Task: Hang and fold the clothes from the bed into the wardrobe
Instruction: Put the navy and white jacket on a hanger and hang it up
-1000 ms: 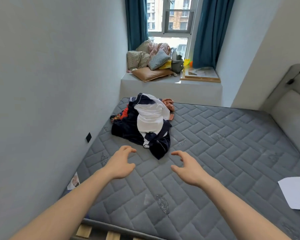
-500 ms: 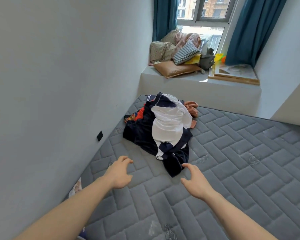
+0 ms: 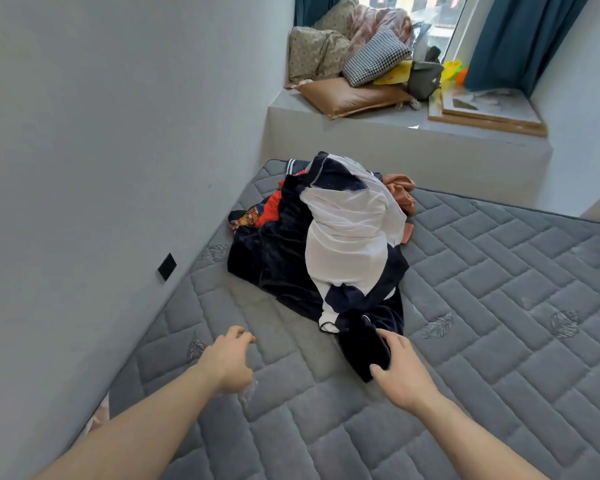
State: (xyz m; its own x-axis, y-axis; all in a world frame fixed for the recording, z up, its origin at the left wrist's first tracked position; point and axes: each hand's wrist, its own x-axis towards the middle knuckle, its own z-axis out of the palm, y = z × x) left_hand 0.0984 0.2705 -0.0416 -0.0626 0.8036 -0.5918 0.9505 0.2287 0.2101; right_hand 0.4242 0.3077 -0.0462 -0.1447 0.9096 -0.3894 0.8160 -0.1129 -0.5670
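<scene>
A heap of clothes lies on the grey quilted mattress [image 3: 499, 306] near the wall. On top is a white garment [image 3: 350, 247] with navy trim, over a dark navy velvet garment [image 3: 278, 268]. Red patterned cloth [image 3: 257, 216] and an orange-pink piece [image 3: 400, 192] stick out from beneath. My right hand [image 3: 400, 370] reaches the near tip of the navy garment, thumb and fingers on either side of it. My left hand [image 3: 227, 362] hovers over the mattress left of the heap, fingers loosely curled and holding nothing. No wardrobe is in view.
A grey wall with a black socket [image 3: 167, 266] runs along the left of the bed. Beyond the heap a window ledge [image 3: 395, 140] carries cushions [image 3: 357, 95], a grey bag and a flat framed board [image 3: 489, 112]. Blue curtains [image 3: 520, 39] hang at the window.
Both hands have moved forward toward the heap as the view closed in. My right hand has gone from hovering short of the navy garment to touching its near tip.
</scene>
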